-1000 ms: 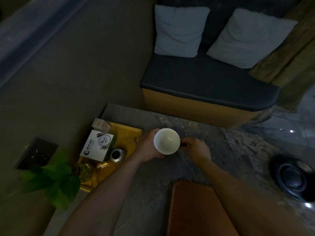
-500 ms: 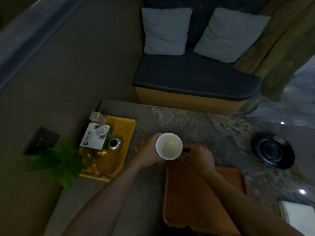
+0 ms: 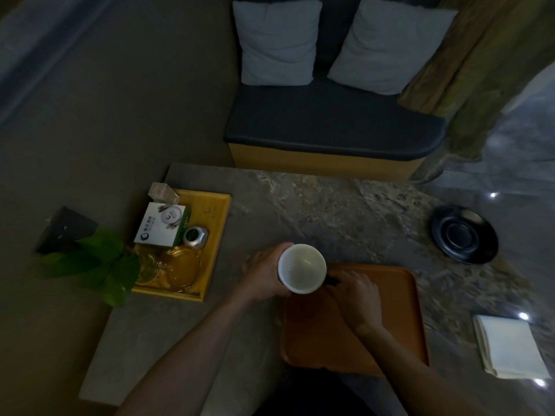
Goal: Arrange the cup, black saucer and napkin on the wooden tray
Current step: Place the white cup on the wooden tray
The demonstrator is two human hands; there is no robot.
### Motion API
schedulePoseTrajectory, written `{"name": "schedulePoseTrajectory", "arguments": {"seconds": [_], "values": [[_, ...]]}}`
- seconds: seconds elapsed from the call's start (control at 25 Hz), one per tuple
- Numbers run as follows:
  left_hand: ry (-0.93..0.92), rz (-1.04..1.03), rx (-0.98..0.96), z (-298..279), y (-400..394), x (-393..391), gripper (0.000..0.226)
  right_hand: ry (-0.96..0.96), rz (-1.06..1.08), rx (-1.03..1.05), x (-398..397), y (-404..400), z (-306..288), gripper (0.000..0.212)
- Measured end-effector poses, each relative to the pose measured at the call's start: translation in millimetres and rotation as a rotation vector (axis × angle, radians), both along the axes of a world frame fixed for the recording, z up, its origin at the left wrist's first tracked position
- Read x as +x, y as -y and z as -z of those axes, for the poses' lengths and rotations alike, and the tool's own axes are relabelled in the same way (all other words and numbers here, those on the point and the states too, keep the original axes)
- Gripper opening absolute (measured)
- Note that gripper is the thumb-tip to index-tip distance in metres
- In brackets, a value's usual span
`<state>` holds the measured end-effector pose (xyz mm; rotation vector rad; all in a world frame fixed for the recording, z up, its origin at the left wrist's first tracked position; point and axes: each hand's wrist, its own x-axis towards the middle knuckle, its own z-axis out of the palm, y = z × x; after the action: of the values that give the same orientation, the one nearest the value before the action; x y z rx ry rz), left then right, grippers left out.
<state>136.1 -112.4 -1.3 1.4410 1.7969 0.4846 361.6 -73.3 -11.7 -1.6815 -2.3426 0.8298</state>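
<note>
Two hands carry a round white ceramic cup point(image 3: 301, 268) above the near-left corner of a flat reddish-brown wooden tray point(image 3: 399, 313) on a grey marbled stone table point(image 3: 330, 211). The left hand point(image 3: 264, 276) is wrapped around the cup's side, fingers closed on its wall; the right hand point(image 3: 353, 291) pinches what appears to be a dark handle at the cup's right edge, though dim light leaves that hold partly unclear. Whether the cup's base touches the tray or hangs just over it cannot be told from this angle.

Over the last second the cup has travelled from open tabletop, beside a yellow rectangular tray point(image 3: 220, 220) stocked with a white box and glassware, to a spot over the wooden tray's edge. The view has swung too, bringing the rest of the setting into sight: a glossy round black saucer point(image 3: 464, 238) well apart at the far right of the table, and a folded white paper napkin point(image 3: 507, 345) lying to the right of the wooden tray, near the table's edge.

That shift suggests the first of three placements is almost complete. If the cup is meant to sit on the saucer, the saucer probably belongs on the tray first, so the cup may need parking to one side. Saucer and napkin remain off the tray, both on the right-hand side.
</note>
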Motion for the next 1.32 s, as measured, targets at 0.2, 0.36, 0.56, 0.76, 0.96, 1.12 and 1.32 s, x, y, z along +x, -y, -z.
{"name": "schedulePoseTrajectory", "arguments": {"seconds": [0.2,0.36,0.56,0.76,0.96,1.12,1.32], "values": [[-0.045,0.073,-0.089,-3,-1,2,0.106,0.018,0.069,-0.034,3,14,-2,0.021],[-0.057,0.085,-0.129,-2,-2,3,0.105,0.013,0.093,-0.053,3,18,-2,0.023],[-0.035,0.081,-0.112,0,0,5,0.103,0.045,0.086,-0.063,3,22,-1,0.023],[0.006,0.063,-0.141,3,0,8,0.105,0.039,0.077,-0.080,6,22,0,0.023],[0.071,-0.074,-0.132,14,13,23,0.106,0.042,0.033,-0.193,9,21,-3,0.026],[0.163,-0.308,-0.077,19,40,42,0.089,0.135,-0.017,-0.238,26,25,-3,0.030],[-0.024,-0.426,-0.181,24,69,71,0.071,0.298,-0.110,-0.210,63,37,-8,0.041]]}}
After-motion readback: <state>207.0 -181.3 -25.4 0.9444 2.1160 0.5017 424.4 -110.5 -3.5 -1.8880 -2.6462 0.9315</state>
